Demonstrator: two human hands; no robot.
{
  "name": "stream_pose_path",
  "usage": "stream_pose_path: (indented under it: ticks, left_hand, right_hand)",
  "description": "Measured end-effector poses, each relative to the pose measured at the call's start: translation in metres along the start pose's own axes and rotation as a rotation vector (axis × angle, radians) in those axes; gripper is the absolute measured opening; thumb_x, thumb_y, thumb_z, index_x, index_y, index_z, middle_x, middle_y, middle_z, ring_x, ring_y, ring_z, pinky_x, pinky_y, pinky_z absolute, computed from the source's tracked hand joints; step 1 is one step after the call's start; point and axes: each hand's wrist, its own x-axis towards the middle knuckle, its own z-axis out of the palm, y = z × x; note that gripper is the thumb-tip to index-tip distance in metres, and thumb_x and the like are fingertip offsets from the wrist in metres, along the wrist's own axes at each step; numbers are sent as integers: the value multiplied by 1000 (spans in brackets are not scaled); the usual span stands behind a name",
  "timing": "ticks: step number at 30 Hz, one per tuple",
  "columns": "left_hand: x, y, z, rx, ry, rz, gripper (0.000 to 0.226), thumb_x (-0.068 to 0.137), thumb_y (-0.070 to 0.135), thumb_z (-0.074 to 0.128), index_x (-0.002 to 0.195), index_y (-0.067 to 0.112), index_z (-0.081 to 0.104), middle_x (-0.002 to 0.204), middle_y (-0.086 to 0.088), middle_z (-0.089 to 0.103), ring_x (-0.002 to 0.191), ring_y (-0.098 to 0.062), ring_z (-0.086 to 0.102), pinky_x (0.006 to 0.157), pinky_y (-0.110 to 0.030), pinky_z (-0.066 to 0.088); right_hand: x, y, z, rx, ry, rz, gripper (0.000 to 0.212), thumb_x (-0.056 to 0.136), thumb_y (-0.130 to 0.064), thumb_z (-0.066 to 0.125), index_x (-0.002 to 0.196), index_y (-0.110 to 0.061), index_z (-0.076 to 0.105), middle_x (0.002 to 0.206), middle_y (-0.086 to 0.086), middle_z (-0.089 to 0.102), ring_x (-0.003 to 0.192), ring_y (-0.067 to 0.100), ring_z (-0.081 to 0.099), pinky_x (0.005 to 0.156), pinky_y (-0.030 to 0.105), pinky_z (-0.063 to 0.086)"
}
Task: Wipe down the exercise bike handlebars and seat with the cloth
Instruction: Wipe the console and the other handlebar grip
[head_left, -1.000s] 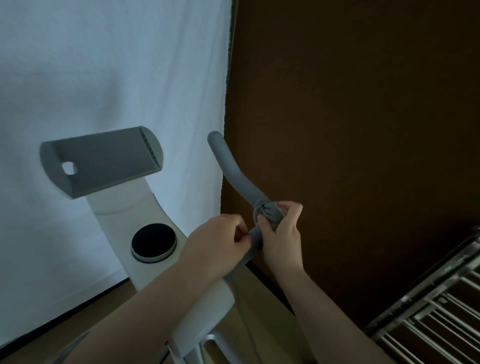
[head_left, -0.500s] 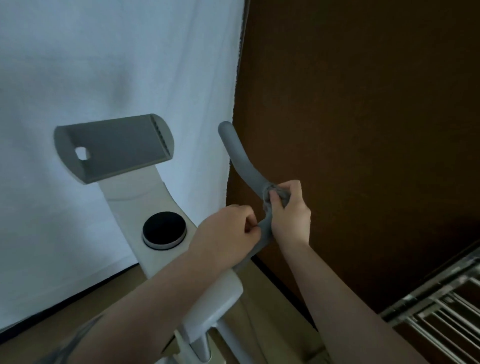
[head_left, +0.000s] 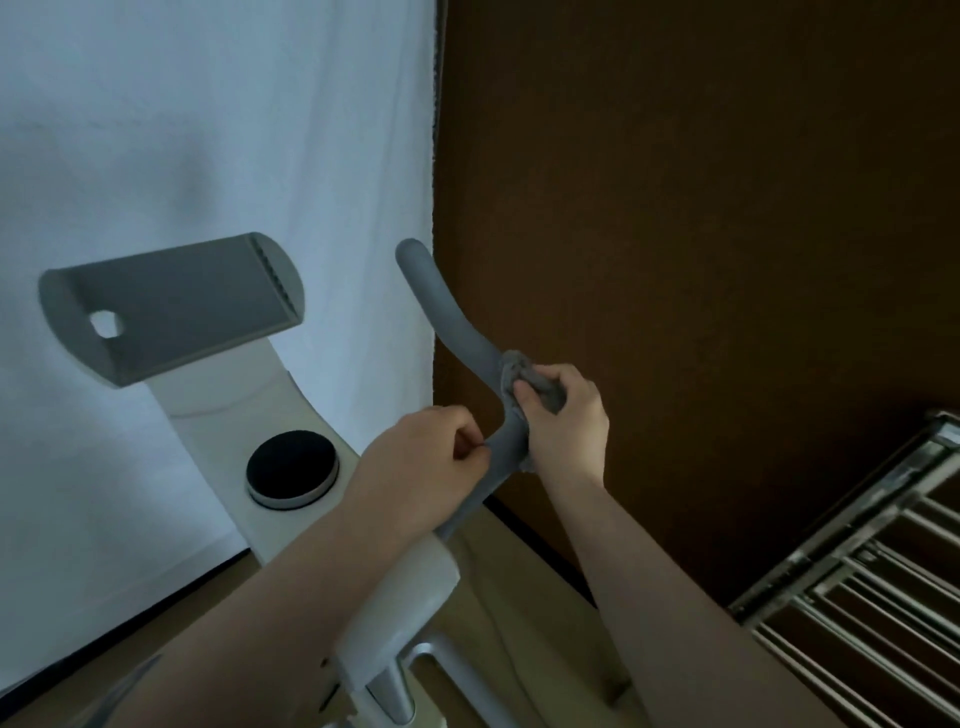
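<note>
Right hand (head_left: 563, 421) grips bunched grey cloth (head_left: 524, 376) round curved grey foam handlebar (head_left: 452, 317), left hand (head_left: 421, 467) pinching bar lower down; upper bar & seat prob. unwiped.

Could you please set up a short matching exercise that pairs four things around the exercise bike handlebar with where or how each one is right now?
Things:
1. cloth
2. left hand
3. black round knob
4. metal rack

States:
A. at the lower right edge of the view
B. set in the white frame, left of the hands
C. bunched around the handlebar under the right hand
D. gripping the bar below the cloth

Pairs: 1-C, 2-D, 3-B, 4-A
</note>
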Motion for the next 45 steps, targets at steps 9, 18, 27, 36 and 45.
stream_pose_path:
  ticks: [9, 18, 27, 36, 45]
  left_hand:
    - [3, 2, -2, -25, -34, -38, 12, 95, 28, 53, 97, 31, 65, 93, 14, 64, 78, -3, 58, 76, -26, 53]
    - [18, 0, -17, -588, 81, -295, 32, 97, -2, 41, 104, 18, 65, 104, 2, 65, 70, -7, 67, 57, -16, 49]
    - [22, -5, -35, -984, 95, -391, 22, 100, 3, 43, 105, 2, 65, 86, -5, 66, 56, -11, 66, 51, -20, 54]
    - [-5, 0, -23, -372, 145, -182, 32, 97, 2, 39, 96, 26, 60, 93, 10, 64, 83, -8, 64, 74, -18, 49]
    - [-12, 0, -24, -304, 160, -110, 28, 98, 8, 44, 95, 31, 59, 94, 12, 63, 84, -1, 59, 75, -14, 45]
  right_hand:
    - [-11, 6, -8, -45, 71, -56, 20, 82, -33, 74, 99, -26, 67, 98, -11, 64, 100, 8, 54, 80, 28, 52]
    - [-29, 1, -23, -181, -69, -205, 20, 84, -33, 72, 102, -25, 67, 100, -9, 58, 88, 1, 56, 71, 11, 48]
    - [-39, -19, -18, -371, -223, -241, 24, 89, -43, 63, 107, -28, 68, 103, -10, 51, 87, 3, 52, 69, 11, 42]
    - [-52, -32, -11, -475, -286, -301, 23, 94, -40, 55, 109, -26, 66, 108, -6, 48, 94, 12, 55, 74, 20, 47]
    - [-77, -30, -8, -383, -209, -373, 21, 92, -35, 59, 110, -26, 66, 104, -10, 48, 87, 8, 56, 71, 21, 49]
